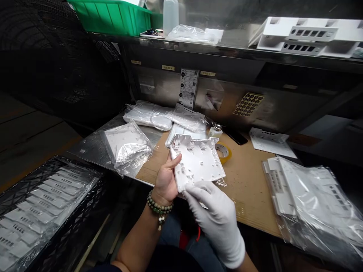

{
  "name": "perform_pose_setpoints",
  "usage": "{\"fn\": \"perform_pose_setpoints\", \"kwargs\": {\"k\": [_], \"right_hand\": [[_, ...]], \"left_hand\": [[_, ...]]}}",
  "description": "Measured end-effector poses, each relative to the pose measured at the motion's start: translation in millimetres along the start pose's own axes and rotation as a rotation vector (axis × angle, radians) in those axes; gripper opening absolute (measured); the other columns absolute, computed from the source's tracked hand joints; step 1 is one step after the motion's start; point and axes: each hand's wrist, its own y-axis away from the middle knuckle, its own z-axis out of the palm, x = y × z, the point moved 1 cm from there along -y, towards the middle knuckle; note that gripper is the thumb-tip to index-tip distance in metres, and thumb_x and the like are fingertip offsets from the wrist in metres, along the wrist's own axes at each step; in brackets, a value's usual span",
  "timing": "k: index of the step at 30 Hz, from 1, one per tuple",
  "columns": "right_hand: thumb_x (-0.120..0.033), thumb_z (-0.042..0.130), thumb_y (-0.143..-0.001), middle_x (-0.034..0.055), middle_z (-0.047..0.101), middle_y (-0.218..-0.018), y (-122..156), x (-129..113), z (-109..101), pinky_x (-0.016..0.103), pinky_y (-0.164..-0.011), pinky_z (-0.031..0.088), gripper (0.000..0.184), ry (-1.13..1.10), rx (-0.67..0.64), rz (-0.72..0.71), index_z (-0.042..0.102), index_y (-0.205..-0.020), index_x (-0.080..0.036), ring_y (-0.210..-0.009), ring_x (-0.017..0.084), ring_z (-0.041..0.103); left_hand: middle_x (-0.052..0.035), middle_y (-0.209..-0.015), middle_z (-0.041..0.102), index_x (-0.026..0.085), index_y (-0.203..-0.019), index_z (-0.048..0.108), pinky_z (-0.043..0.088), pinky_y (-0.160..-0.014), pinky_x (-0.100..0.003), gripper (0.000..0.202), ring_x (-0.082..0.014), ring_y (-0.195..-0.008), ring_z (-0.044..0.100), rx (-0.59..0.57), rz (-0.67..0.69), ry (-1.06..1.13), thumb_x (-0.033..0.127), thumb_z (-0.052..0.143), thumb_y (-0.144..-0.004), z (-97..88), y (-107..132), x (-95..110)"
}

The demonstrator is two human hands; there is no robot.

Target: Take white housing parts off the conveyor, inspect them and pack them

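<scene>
A white plastic cover panel (200,166), its ribbed inner side facing me, is held up over the front of the bench. My left hand (167,179), bare with a bead bracelet at the wrist, grips the panel's left edge with the thumb on its inner face. At the lower left corner, my right hand (214,209) in a white glove pinches the bottom edge. The glove hides its fingertips. Just behind the panel are a roll of yellow tape (226,152) and a small pump bottle (215,131).
Bagged white panels lie at the left (126,141) and in a stack at the right (314,196). A crate with panels (48,204) stands low on the left. A shelf above carries a green bin (113,17). A phone (235,136) lies at the back.
</scene>
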Motion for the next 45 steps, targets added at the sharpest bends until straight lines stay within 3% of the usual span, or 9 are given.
{"fn": "perform_pose_setpoints", "kwargs": {"k": [6,12,14,18,23,29,33,40,45], "right_hand": [[-0.014,0.067,-0.097,0.003,0.072,-0.094,5,17,-3,0.026,-0.077,0.055,0.015,0.005,0.008,0.044,0.076,-0.106,-0.023,-0.082,0.015,0.069],[-0.022,0.079,-0.09,0.0025,0.074,-0.099,22,74,-69,0.031,-0.087,0.055,0.01,0.184,0.463,0.297,0.079,-0.101,-0.025,-0.091,0.018,0.07],[-0.022,0.079,-0.09,0.0025,0.074,-0.098,24,78,-79,0.031,-0.087,0.056,0.011,0.221,0.488,0.281,0.079,-0.101,-0.025,-0.091,0.017,0.07],[-0.014,0.073,-0.093,0.0026,0.074,-0.098,19,71,-67,0.028,-0.084,0.058,0.018,0.207,0.351,0.173,0.078,-0.107,-0.025,-0.089,0.015,0.071],[-0.013,0.07,-0.095,0.0034,0.074,-0.096,21,72,-50,0.026,-0.082,0.06,0.018,0.2,0.327,0.152,0.077,-0.107,-0.024,-0.087,0.015,0.072],[-0.021,0.07,-0.095,0.0028,0.074,-0.093,24,101,-63,0.029,-0.081,0.06,0.01,0.283,0.396,0.212,0.079,-0.101,-0.024,-0.083,0.016,0.071],[-0.022,0.074,-0.094,0.0034,0.073,-0.096,-1,95,-77,0.032,-0.081,0.058,0.01,0.23,0.502,0.226,0.079,-0.102,-0.024,-0.087,0.017,0.07],[-0.02,0.072,-0.095,0.0036,0.075,-0.096,-46,83,-70,0.034,-0.084,0.059,0.011,0.244,0.512,0.099,0.078,-0.104,-0.024,-0.089,0.018,0.071],[-0.027,0.072,-0.096,0.0036,0.076,-0.097,-38,103,-68,0.036,-0.085,0.058,0.009,0.311,0.518,0.155,0.079,-0.101,-0.025,-0.088,0.019,0.071]], "left_hand": [[-0.0144,-0.147,0.062,0.025,-0.165,0.028,0.04,-0.121,-0.058,0.066,-0.0343,-0.129,0.064,-0.007,0.0,-0.004,0.015,0.048,-0.102,-4.4,2,13],[-0.0164,-0.155,0.052,0.021,-0.166,0.024,0.026,-0.126,-0.061,0.058,-0.0354,-0.145,0.047,-0.2,-0.082,0.064,0.029,0.027,-0.108,-37.2,11,48],[-0.0139,-0.16,0.047,0.023,-0.166,0.023,0.019,-0.128,-0.06,0.059,-0.0335,-0.151,0.038,-0.302,-0.11,0.102,0.035,0.021,-0.109,-46.0,14,53],[-0.0083,-0.165,0.038,0.028,-0.166,0.022,0.007,-0.129,-0.056,0.06,-0.0283,-0.156,0.023,-0.451,-0.148,0.139,0.038,0.011,-0.108,-52.7,16,53],[-0.007,-0.167,0.033,0.029,-0.166,0.021,0.001,-0.128,-0.053,0.065,-0.027,-0.158,0.015,-0.57,-0.174,0.099,0.051,0.006,-0.107,-55.9,14,48],[-0.0062,-0.166,0.036,0.031,-0.165,0.024,0.002,-0.128,-0.056,0.061,-0.0289,-0.157,0.016,-0.517,-0.183,0.087,0.048,0.012,-0.108,-69.5,14,54],[-0.0066,-0.163,0.043,0.033,-0.162,0.033,0.008,-0.128,-0.056,0.057,-0.0313,-0.155,0.023,-0.427,-0.155,0.071,0.033,0.023,-0.107,-69.1,21,51],[0.0035,-0.159,0.048,0.046,-0.152,0.049,0.007,-0.129,-0.054,0.062,-0.0261,-0.155,0.023,-0.479,-0.098,0.068,0.019,0.016,-0.106,-66.1,31,34],[-0.0029,-0.157,0.051,0.036,-0.148,0.058,0.004,-0.129,-0.055,0.068,-0.0271,-0.154,0.026,-0.55,-0.157,0.018,0.021,0.005,-0.107,-82.8,27,30]]}}
